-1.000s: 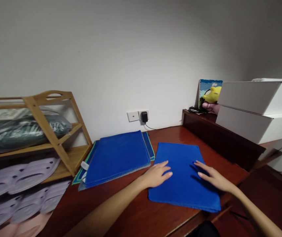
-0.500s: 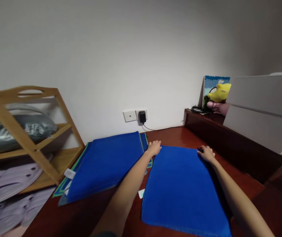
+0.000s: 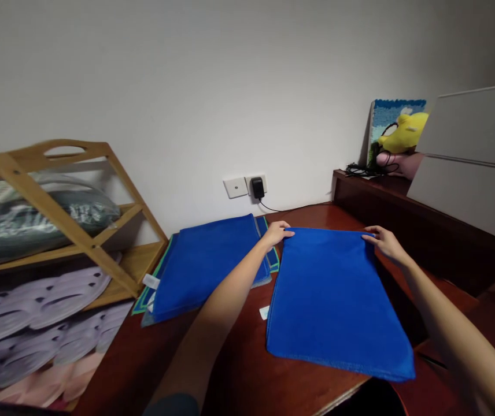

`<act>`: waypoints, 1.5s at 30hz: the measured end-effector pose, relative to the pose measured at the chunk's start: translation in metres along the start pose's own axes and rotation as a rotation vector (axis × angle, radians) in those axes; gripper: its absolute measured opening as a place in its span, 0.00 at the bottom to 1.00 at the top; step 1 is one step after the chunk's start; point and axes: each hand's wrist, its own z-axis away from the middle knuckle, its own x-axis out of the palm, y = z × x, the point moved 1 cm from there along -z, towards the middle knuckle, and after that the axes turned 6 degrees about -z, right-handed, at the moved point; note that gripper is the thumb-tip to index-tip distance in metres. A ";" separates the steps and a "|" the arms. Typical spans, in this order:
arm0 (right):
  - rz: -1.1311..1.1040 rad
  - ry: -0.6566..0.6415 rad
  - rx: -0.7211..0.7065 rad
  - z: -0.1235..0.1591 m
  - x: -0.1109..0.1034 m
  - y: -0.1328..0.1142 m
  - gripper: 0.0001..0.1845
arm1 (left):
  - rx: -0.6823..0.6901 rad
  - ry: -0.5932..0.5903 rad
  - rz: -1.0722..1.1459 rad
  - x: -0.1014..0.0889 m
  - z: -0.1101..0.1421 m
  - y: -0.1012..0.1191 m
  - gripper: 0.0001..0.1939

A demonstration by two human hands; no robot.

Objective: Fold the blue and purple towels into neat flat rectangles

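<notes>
- We hold a blue cloth point(image 3: 334, 294) by its far edge, spread in front of us on the reddish-brown bench point(image 3: 243, 358), its near right corner reaching past the bench's front edge.
- Our left hand point(image 3: 280, 231) pinches the far left corner between thumb and fingers.
- Our right hand point(image 3: 380, 238) pinches the far right corner in the same way, the edge drawn nearly straight between the two.
- A small white label point(image 3: 264, 312) pokes out from the cloth's left side.
- Just to the left, beyond our left forearm, we see a stack of cloths point(image 3: 213, 260), blue on top, with green-trimmed and gray edges showing beneath.
- Farther left, a wooden rack point(image 3: 128, 271) carries a clear-bagged dark bundle point(image 3: 74, 216) above lilac shoes point(image 3: 65, 300); paler pink shoes point(image 3: 52, 378) sit lowest.
- Behind the bench, a black adapter point(image 3: 257, 188) is plugged in at the white wall point(image 3: 187, 86), its thin cord point(image 3: 295, 210) trailing right.
- At right, on a dark raised ledge point(image 3: 403, 225), we find white boxes point(image 3: 477, 136), a yellow plush toy point(image 3: 407, 133) and a blue-topped picture point(image 3: 386, 112) leaning upright.
</notes>
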 end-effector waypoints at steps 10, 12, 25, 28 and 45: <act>-0.248 0.033 -0.100 0.039 -0.054 -0.098 0.27 | 0.114 0.052 0.416 -0.068 0.095 0.068 0.21; -0.247 0.062 -0.127 0.046 -0.059 -0.120 0.28 | 0.163 0.093 0.444 -0.082 0.115 0.082 0.22; -0.251 0.132 -0.419 0.080 -0.036 -0.252 0.24 | 0.323 0.481 0.311 -0.182 0.229 0.119 0.12; -0.287 0.122 -0.488 0.083 -0.020 -0.275 0.22 | 0.283 0.557 0.291 -0.205 0.252 0.118 0.11; -0.403 -0.032 -0.503 0.083 0.073 -0.357 0.17 | 0.214 0.760 0.412 -0.268 0.327 0.102 0.09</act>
